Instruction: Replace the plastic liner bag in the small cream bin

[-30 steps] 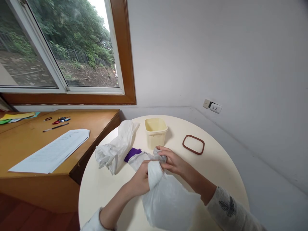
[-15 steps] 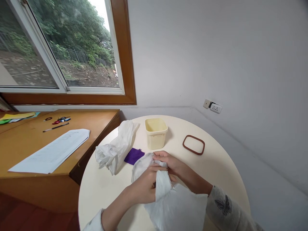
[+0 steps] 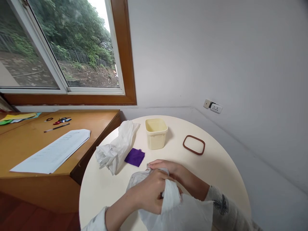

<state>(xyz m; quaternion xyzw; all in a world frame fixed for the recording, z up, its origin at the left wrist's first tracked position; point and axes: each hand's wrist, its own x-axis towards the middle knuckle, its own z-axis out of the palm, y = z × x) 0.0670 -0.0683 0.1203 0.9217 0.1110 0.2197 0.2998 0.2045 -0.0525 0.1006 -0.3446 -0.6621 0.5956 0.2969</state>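
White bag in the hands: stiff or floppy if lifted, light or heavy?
Probably floppy: the white bag bunches and creases at the left hand. Likely light for its size, since it looks like thin film. May sag unevenly, with a wide part loose outside the grasp.

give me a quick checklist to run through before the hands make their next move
1. Left hand gripping the translucent white plastic bag: ok
2. Right hand on that same bag: ok
3. Left fingertips' hold visible: cannot tell, hidden by the bag
4. Square-mouthed, pale yellow plastic container upright: ok, its top open
5. Small square of purple cloth apart from both hands: ok
6. Reddish-brown, rounded rectangular frame lying flat, apart from both hands: ok
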